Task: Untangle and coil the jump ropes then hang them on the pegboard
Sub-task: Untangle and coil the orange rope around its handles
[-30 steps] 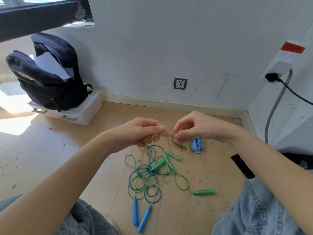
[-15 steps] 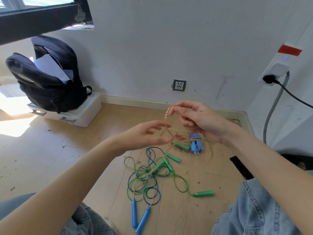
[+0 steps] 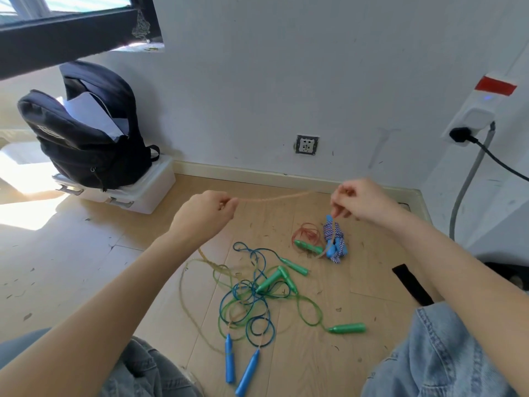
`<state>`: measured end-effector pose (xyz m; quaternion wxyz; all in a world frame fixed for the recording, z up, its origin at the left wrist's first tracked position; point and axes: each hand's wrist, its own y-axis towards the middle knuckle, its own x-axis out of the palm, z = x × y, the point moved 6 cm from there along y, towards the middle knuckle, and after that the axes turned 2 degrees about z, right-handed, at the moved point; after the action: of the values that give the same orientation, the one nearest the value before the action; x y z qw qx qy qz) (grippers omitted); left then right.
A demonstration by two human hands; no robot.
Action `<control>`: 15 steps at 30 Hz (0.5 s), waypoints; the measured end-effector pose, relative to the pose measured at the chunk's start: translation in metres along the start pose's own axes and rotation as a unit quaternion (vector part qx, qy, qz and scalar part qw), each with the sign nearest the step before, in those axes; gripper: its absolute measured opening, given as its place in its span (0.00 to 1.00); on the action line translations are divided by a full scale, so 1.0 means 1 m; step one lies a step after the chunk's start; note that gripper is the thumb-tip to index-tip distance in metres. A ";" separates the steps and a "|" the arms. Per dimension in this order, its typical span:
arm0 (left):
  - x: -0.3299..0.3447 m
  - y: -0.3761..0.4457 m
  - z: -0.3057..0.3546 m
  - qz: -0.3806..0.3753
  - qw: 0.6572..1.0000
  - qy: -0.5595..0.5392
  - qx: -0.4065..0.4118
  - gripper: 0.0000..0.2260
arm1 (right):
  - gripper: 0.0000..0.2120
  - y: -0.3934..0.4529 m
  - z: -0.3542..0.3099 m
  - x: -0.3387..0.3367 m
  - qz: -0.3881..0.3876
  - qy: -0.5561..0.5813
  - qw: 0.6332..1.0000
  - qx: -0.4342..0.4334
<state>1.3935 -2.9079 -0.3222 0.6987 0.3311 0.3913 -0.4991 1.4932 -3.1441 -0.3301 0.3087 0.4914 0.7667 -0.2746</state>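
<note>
Tangled jump ropes (image 3: 252, 296) — floor-strewn

A single head-mounted wide-angle view looks forward and down from a seated person's eye level toward a wooden floor (image 3: 86, 253) and the white wall (image 3: 286, 81) beyond it. Both forearms enter from the bottom corners, placing the left hand (image 3: 204, 216) and right hand (image 3: 360, 202) near frame centre, close to the lens. Denim-clad knees (image 3: 446, 353) fill the lower edge. Wide-angle distortion bends the window frame (image 3: 71, 38) at upper left. No second view is provided.
</note>
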 end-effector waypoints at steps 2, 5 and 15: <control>0.012 -0.003 0.005 -0.068 0.997 -0.041 0.003 0.13 | 0.12 -0.008 -0.015 0.004 -0.050 0.274 0.960 0.015; 0.030 -0.012 0.021 -0.180 0.969 -0.168 0.010 0.05 | 0.13 -0.018 -0.037 0.011 -0.138 0.433 0.891 0.013; 0.073 -0.055 0.064 -0.489 0.767 -0.415 0.000 0.11 | 0.13 -0.019 -0.055 0.017 -0.136 0.351 0.922 -0.091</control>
<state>1.3691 -3.0101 -0.3597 0.4540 -0.1444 0.1722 -0.8622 1.4585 -3.1010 -0.3040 0.0224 0.4169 0.9071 -0.0532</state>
